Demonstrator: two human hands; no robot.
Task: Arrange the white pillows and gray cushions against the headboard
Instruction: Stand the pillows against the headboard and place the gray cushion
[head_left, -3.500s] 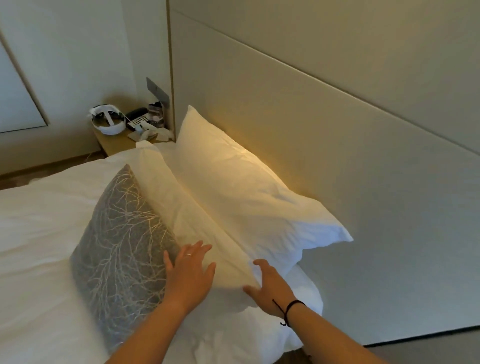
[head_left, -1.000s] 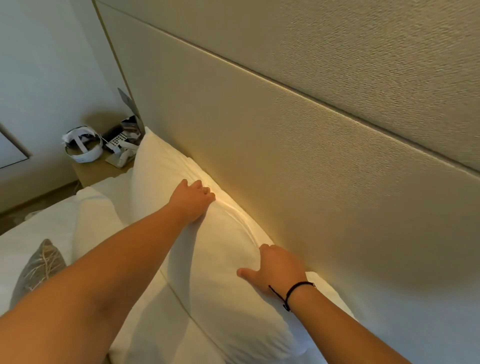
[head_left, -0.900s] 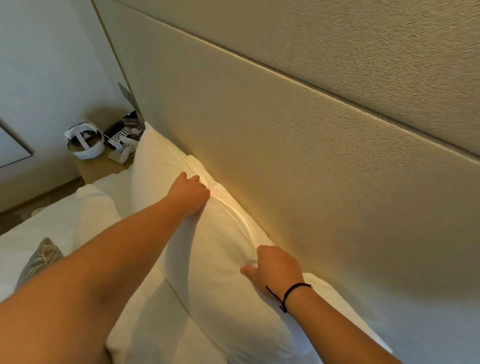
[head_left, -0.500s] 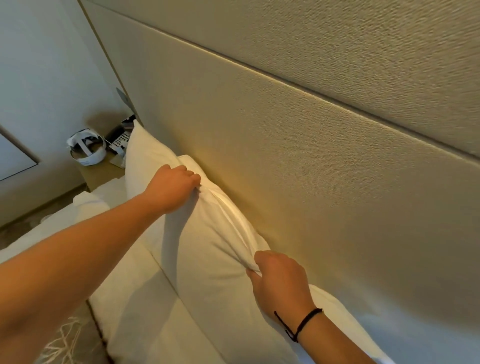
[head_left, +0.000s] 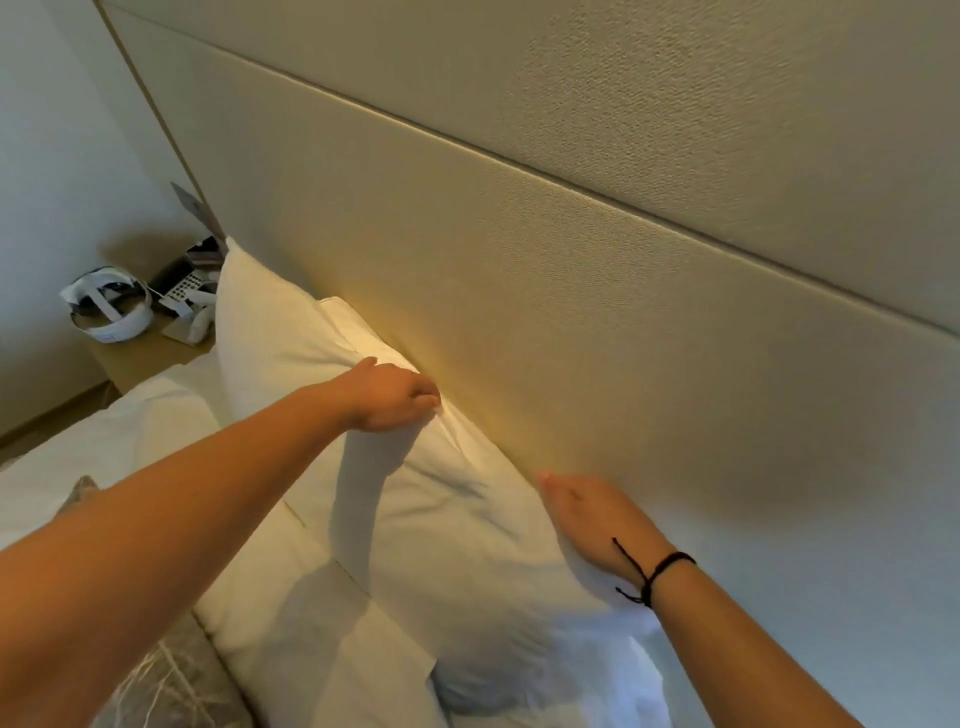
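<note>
**Fingers of left hand pinching rear white pillow; right hand laid flat**

Curled down over the top edge of the rear white pillow, with a fold of cloth gathered under the fingertips and creases running away from the grip. Reaching in from the lower left on a long bare forearm, casting a shadow down the pillow's face.

On the right hand, straight and relaxed fingers, holding nothing. Resting palm-down on the nearer stretch of the same top edge, fingertips just beside the headboard. Black cord bracelet round the wrist.

Standing on its long edge and leaning back against the headboard, far corner pointing up towards the nightstand, near end sagging down onto the rumpled white sheet. Warm yellow light along the line where pillow meets panel.

Just in front, touching along its length: front white pillow, lower and tilted the same way. In front of that again, at the bottom left and partly hidden under the left forearm, gray cushion with a pale branching pattern. Cannot tell whether upright or lying.

Beyond the pillows, white duvet across the bed. On the nightstand, a white headset, a keypad phone and small white items too blurred to name.
</note>
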